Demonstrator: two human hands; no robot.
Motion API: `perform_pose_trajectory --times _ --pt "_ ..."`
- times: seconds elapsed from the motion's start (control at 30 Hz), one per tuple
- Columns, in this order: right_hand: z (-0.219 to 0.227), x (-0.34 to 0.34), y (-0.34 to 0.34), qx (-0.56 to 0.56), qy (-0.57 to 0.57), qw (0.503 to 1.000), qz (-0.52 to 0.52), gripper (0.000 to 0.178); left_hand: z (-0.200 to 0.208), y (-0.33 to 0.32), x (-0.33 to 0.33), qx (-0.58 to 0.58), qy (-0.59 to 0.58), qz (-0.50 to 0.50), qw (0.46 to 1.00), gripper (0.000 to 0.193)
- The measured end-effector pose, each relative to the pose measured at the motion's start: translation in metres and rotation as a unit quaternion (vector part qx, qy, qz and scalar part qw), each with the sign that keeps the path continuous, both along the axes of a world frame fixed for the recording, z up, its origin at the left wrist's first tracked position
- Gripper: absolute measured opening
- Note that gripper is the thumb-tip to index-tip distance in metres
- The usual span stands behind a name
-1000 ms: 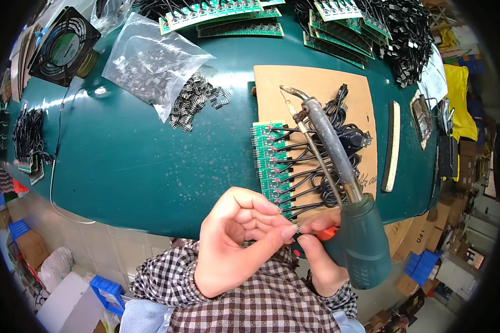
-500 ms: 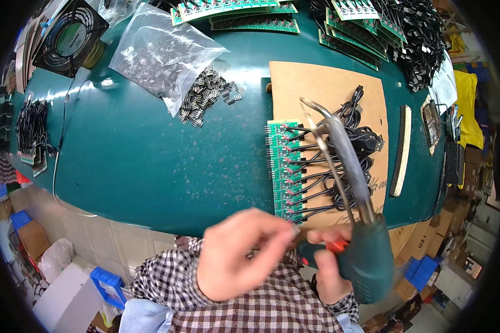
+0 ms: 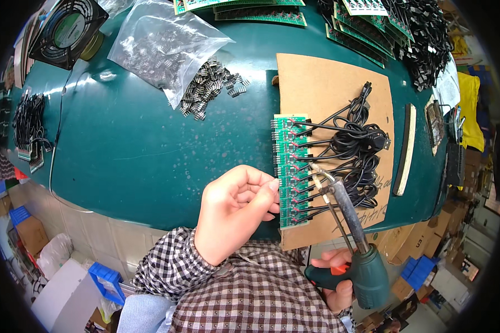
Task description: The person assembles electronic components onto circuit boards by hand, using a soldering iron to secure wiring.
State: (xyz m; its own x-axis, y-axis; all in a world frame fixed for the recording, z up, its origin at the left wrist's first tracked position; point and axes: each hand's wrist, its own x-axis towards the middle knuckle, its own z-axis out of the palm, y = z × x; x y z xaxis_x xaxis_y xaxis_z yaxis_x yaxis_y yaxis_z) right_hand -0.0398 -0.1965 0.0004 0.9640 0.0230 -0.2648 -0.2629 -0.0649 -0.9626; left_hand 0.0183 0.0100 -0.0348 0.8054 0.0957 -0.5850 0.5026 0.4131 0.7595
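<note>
While the green counter (image 3: 150,155) fills most of the view, a strip of little green circuit boards (image 3: 288,172) lies on it, and everything else is told from that strip.

Far to the left of the strip, at the counter's edge, a bunch of black wires (image 3: 30,125) lies in a heap. Up and to the left of the strip, in the far corner, sits a black square fan (image 3: 66,30). Closer to the strip, still up and left, a clear plastic bag (image 3: 158,47) lies flat, and small dark metal parts (image 3: 211,86) spill out of it onto the counter.

Just left of the strip's lower half is the left hand (image 3: 233,213). Its fingers are curled in and pressed together, and the fingertips (image 3: 272,186) touch the strip's left edge. I cannot tell if it pinches anything.

Under the strip lies a brown cardboard sheet (image 3: 328,83). Black cables (image 3: 355,147) run off the strip to the right and pile up on the cardboard.

Below and right of the strip, the right hand (image 3: 336,277) is wrapped tight around the green handle of a soldering gun (image 3: 350,222). The gun's thin metal tip points up and touches the strip's right side, near the middle.

Farther right of the strip, a long wooden stick (image 3: 406,150) lies on the counter beside the cardboard.
</note>
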Motion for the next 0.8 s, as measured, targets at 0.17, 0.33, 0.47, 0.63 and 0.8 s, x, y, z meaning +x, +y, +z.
perform_pose_trajectory --times 0.17,0.33,0.47,0.63,0.8 --pt "0.001 -0.008 -0.009 -0.009 0.056 0.998 0.004 0.059 0.0 -0.002 0.001 0.002 -0.001 0.008 1.0 0.013" --pt "0.001 -0.011 -0.01 -0.003 0.065 0.998 0.013 0.056 0.0 -0.002 0.002 0.006 -0.004 0.013 1.0 0.012" --pt "-0.003 -0.015 -0.013 0.024 0.084 0.996 0.007 0.054 0.0 -0.003 0.003 0.01 -0.007 0.018 1.0 0.01" --pt "-0.004 -0.015 -0.01 0.025 0.071 0.997 0.004 0.053 -0.001 -0.003 0.002 0.011 -0.01 0.02 1.0 0.01" --pt "-0.002 -0.012 -0.01 0.02 0.072 0.997 0.018 0.052 -0.001 -0.002 0.002 0.015 -0.019 0.014 1.0 0.009"
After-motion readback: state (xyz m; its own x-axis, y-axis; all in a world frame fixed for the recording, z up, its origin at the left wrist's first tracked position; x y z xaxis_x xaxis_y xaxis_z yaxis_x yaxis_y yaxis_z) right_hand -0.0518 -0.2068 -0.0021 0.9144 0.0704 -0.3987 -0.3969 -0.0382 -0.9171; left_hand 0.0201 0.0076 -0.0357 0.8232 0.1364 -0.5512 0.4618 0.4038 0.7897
